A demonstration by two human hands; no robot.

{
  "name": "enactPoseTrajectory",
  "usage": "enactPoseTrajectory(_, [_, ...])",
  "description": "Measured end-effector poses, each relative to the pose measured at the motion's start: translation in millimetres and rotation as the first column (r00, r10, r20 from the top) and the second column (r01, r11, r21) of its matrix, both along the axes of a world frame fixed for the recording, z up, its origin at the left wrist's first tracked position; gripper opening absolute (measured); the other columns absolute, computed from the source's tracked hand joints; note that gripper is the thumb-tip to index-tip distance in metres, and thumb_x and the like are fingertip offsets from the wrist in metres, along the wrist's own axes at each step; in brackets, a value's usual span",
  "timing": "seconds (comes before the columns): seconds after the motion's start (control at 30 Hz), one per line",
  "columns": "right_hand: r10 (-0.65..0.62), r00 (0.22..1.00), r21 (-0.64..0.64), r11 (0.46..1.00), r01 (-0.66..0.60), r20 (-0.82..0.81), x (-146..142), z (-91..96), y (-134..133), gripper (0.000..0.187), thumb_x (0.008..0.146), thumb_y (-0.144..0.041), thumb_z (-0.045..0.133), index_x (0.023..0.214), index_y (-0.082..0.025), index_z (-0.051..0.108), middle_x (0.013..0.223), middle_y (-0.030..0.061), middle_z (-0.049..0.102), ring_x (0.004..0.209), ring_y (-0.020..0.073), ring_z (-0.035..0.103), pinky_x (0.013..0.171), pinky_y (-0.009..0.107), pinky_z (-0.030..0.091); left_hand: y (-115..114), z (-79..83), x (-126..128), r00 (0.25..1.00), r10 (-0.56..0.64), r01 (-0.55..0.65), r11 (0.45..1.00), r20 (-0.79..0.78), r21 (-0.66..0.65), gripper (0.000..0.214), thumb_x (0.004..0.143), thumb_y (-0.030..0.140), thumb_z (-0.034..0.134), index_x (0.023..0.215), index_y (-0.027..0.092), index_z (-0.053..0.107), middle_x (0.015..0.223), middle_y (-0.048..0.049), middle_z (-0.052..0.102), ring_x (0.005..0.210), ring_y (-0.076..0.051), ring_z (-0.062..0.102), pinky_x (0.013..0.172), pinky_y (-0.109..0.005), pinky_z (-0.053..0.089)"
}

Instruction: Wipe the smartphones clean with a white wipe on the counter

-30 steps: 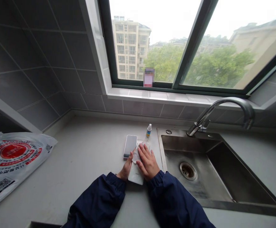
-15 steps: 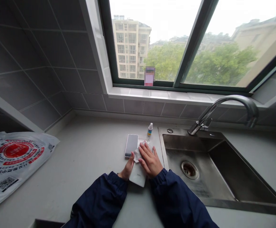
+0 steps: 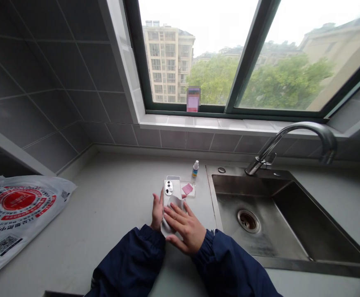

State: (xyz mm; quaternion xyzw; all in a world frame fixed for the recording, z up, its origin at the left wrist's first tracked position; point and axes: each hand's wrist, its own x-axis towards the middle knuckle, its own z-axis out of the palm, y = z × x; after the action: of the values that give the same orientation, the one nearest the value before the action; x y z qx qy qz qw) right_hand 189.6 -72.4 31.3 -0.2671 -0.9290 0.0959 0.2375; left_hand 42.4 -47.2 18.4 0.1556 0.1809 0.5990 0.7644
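My left hand [image 3: 157,211] holds a white phone [image 3: 175,190] from its left side and beneath, back face up. Its thumb is along the left edge, and a fingertip shows at the right edge. The camera bump shows at the far end. My right hand [image 3: 184,227] presses a light grey cloth [image 3: 175,202] onto the lower half of the phone's back, fingers laid over the cloth. Behind the held phone, the far edge of a second phone [image 3: 173,177] peeks out. To the right, a pink piece [image 3: 187,189] lies on a clear case [image 3: 192,194].
A small white-capped spray bottle [image 3: 195,170] stands beyond the clear case. At right are a steel sink [image 3: 278,231] and a curved faucet [image 3: 303,127]. A printed plastic bag [image 3: 28,206] lies on the counter [image 3: 114,185] at left, below a window [image 3: 198,74].
The cloth and right hand have moved from the phone's far part toward its near end, uncovering the camera bump. The phone has shifted up and left, and the pink piece has come into view.
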Motion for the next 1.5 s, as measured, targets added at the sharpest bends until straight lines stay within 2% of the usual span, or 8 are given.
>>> enactPoseTrajectory(0.17, [0.093,0.996,-0.01,0.996,-0.093,0.016,-3,2.9,-5,0.056,0.098,-0.047,0.043,0.144,-0.016,0.041,0.15,0.008,0.04,0.144,0.0259,0.025,0.12,0.052,0.002,4,7.3,-15,1.0,0.018,-0.02,0.994,-0.02,-0.103,0.089,0.078,0.08,0.036,0.136,0.015,0.049,0.112,-0.0189,0.068,0.1,-0.035,0.065,0.091,-0.051,0.047])
enactPoseTrajectory(0.37, [0.036,0.998,0.028,0.999,-0.037,0.047,-6,-5.0,-4,0.065,0.098,-0.047,0.043,0.151,-0.013,0.027,0.154,0.0098,0.03,0.146,0.0281,0.019,0.119,0.053,0.012,0,-6.6,-4,0.998,-0.056,0.052,0.99,-0.026,-0.134,0.093,0.073,0.084,0.037,0.12,0.008,0.063,0.097,-0.019,0.072,0.099,-0.038,0.065,0.091,-0.052,0.047])
enactPoseTrajectory(0.5, [-0.039,0.997,0.051,0.998,0.036,0.064,-6,-11.5,-2,0.071,0.098,-0.047,0.042,0.153,-0.01,0.019,0.157,0.0134,0.021,0.146,0.0315,0.014,0.117,0.055,0.015,-4,-29.8,10,0.991,-0.131,0.131,0.991,-0.003,-0.03,0.084,0.08,0.079,0.032,0.123,0.015,0.064,0.115,-0.0175,0.069,0.127,-0.035,0.05,0.107,-0.05,0.035])
enactPoseTrajectory(0.67, [-0.187,0.982,0.078,0.98,0.184,0.039,-2,-18.3,7,0.072,0.096,-0.044,0.043,0.154,-0.013,0.014,0.159,0.0121,0.016,0.146,0.0333,0.012,0.117,0.055,0.011,-8,-45.7,17,0.983,-0.18,0.181,0.983,-0.029,0.037,0.05,0.095,0.051,0.032,0.135,0.032,0.053,0.145,-0.0009,0.049,0.144,-0.02,0.026,0.117,-0.041,0.018])
enactPoseTrajectory(0.83, [-0.231,0.973,0.097,0.969,0.229,0.016,-1,-25.2,9,0.073,0.095,-0.04,0.044,0.154,-0.012,0.012,0.159,0.013,0.016,0.147,0.0342,0.008,0.116,0.058,0.01,-8,-40.4,13,0.975,-0.188,0.2,0.975,-0.118,0.093,0.044,0.099,0.031,0.028,0.137,0.027,0.051,0.151,0.0026,0.038,0.145,-0.011,0.019,0.12,-0.033,0.008])
enactPoseTrajectory(1.07, [-0.257,0.965,0.118,0.961,0.249,0.055,-2,-25.8,9,0.073,0.095,-0.044,0.043,0.154,-0.012,0.013,0.159,0.014,0.015,0.146,0.0367,0.007,0.115,0.06,0.007,-6,-28.5,16,0.983,-0.184,0.183,0.98,0.0,0.074,0.051,0.099,0.045,0.026,0.134,0.023,0.054,0.146,-0.0042,0.048,0.144,-0.022,0.025,0.119,-0.042,0.016])
enactPoseTrajectory(1.3, [-0.271,0.963,0.138,0.953,0.271,-0.02,-1,-26.9,10,0.072,0.095,-0.048,0.043,0.153,-0.01,0.02,0.158,0.0187,0.013,0.146,0.04,0.006,0.112,0.066,0.01,-2,-17.6,8,0.972,-0.165,0.163,0.986,0.167,0.027,0.061,0.096,0.052,0.034,0.147,0.019,0.036,0.143,-0.0137,0.051,0.139,-0.03,0.036,0.119,-0.048,0.014])
enactPoseTrajectory(1.5, [-0.17,0.983,0.152,0.972,0.18,-0.075,-2,-19.5,4,0.053,0.096,-0.027,0.044,0.146,-0.012,0.037,0.152,0.0122,0.035,0.145,0.0295,0.021,0.117,0.058,0.011,0,-13.9,4,0.978,-0.133,0.14,0.99,0.158,-0.031,0.068,0.092,0.057,0.039,0.142,0.011,0.042,0.13,-0.0192,0.06,0.129,-0.034,0.049,0.115,-0.05,0.026])
